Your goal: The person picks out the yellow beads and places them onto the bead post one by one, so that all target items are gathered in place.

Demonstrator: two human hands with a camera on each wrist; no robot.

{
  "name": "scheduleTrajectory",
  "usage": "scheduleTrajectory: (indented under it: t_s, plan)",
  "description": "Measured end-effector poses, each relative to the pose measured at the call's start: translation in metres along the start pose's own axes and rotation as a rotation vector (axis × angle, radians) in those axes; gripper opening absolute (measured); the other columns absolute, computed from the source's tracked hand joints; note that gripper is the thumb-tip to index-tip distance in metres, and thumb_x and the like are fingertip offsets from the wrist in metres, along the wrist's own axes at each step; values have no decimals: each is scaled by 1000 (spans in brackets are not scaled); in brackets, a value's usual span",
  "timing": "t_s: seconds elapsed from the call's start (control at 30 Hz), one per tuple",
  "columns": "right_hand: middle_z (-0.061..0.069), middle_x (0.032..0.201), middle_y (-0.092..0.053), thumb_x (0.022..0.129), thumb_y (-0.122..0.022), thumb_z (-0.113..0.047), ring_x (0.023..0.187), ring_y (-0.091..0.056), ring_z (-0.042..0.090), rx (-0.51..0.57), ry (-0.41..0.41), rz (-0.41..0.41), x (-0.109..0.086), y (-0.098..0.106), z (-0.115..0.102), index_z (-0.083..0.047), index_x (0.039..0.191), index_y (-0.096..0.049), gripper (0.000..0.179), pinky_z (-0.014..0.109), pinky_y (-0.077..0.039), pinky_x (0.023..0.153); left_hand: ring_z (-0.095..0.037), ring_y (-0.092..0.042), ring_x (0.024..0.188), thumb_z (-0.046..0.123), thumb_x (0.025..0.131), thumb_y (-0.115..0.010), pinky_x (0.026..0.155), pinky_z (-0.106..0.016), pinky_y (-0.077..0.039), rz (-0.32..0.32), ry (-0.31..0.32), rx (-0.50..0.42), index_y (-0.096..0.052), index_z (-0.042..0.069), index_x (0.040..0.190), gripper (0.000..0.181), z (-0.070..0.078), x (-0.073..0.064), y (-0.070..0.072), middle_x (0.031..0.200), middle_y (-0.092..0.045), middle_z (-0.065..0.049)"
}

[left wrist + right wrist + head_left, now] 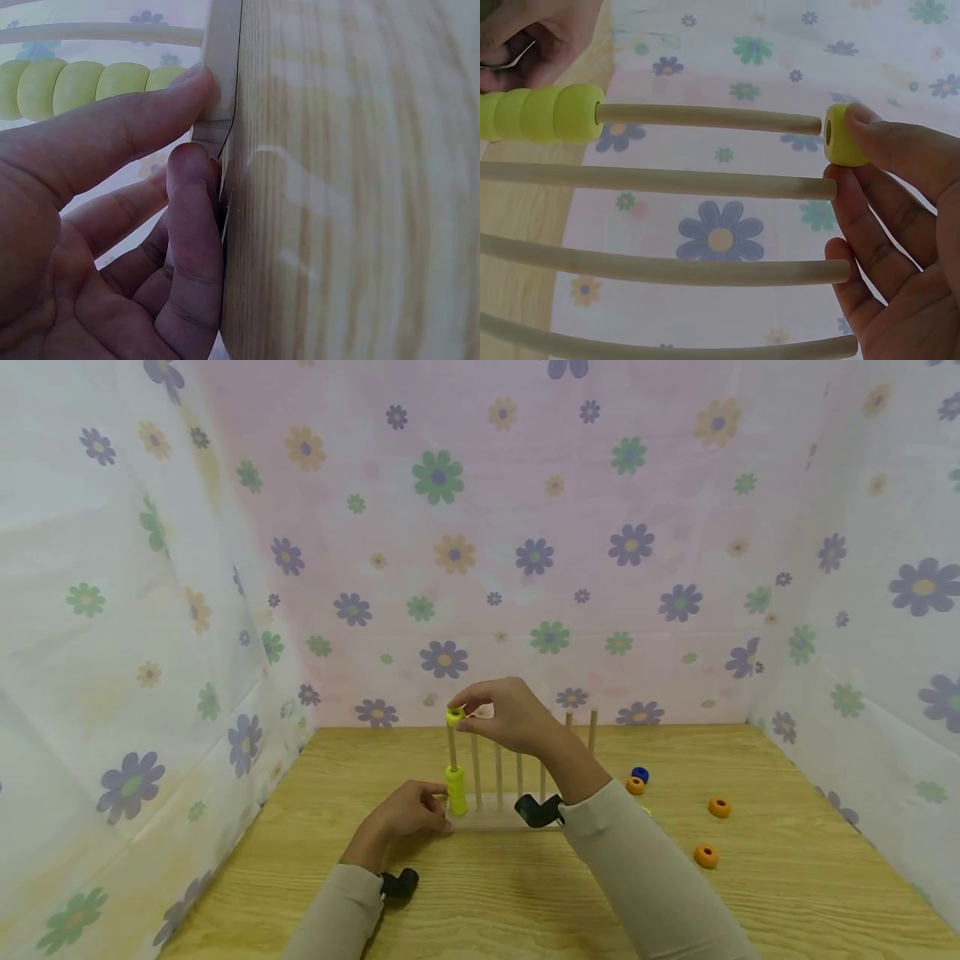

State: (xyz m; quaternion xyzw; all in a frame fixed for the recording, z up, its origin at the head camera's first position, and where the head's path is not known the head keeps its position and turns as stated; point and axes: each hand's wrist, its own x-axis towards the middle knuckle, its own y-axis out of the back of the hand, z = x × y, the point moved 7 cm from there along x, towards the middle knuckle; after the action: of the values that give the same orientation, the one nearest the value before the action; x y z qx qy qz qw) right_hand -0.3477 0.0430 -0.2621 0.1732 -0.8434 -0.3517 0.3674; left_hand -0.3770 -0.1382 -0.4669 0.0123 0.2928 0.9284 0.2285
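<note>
A wooden peg rack [491, 820] with a row of upright pegs stands on the table. Its leftmost peg [452, 750] carries a stack of yellow beads [457, 795] at the bottom. Between thumb and fingertips, my right hand [517, 718] pinches another yellow bead [847, 142] at that peg's top. In the right wrist view the bead's hole faces the peg tip, with a sliver of space between. My left hand [408, 810] grips the left end of the rack's base, its thumb [165, 112] against the wood beside the lowest beads.
Right of the rack lie a blue bead [640, 773] and several orange beads [719, 807]. A yellow bead [646, 811] shows partly behind the right sleeve [637, 852]. The other pegs [705, 266] stand close under the right forearm. Flowered cloth [487, 527] walls the table's back and sides.
</note>
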Motion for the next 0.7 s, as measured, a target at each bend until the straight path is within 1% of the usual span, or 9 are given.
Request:
scheduleTrajectory:
  t_s: [0.2, 0.4, 0.63, 0.7]
  plan:
    - [-2, 110, -77, 93, -80, -18, 100, -72, 13, 19, 10, -18, 2, -3, -1, -16, 116, -78, 24, 46, -59, 91, -18, -59, 77, 15, 84, -88, 69, -31, -52, 0, 0, 1, -67, 13, 140, 60, 0, 1, 0, 91, -67, -7]
    - [-3, 110, -77, 92, -81, -17, 99, -71, 12, 18, 9, -19, 6, -5, 0, -16, 117, -78, 24, 46, -60, 89, -18, -58, 77, 16, 83, -88, 68, -31, -51, -3, -3, -3, -67, 14, 139, 60, 1, 1, 0, 91, -67, -8]
    - [-6, 112, -76, 92, -81, -20, 99, -71, 8, -7, -16, -25, 9, -7, 2, -19, 117, -78, 25, 37, -59, 86, -19, -57, 77, 17, 83, -89, 68, -31, -51, -1, -3, 3, -68, 15, 139, 59, 1, 0, 0, 90, -66, -8]
    - [-6, 112, -76, 92, -81, -21, 99, -71, 8, -6, -22, -25, 9, -8, 3, -19, 117, -78, 25, 37, -59, 86, -19, -56, 76, 17, 83, -89, 68, -31, -50, 0, -8, 8, -68, 14, 139, 59, 2, 0, 0, 90, -66, -8]
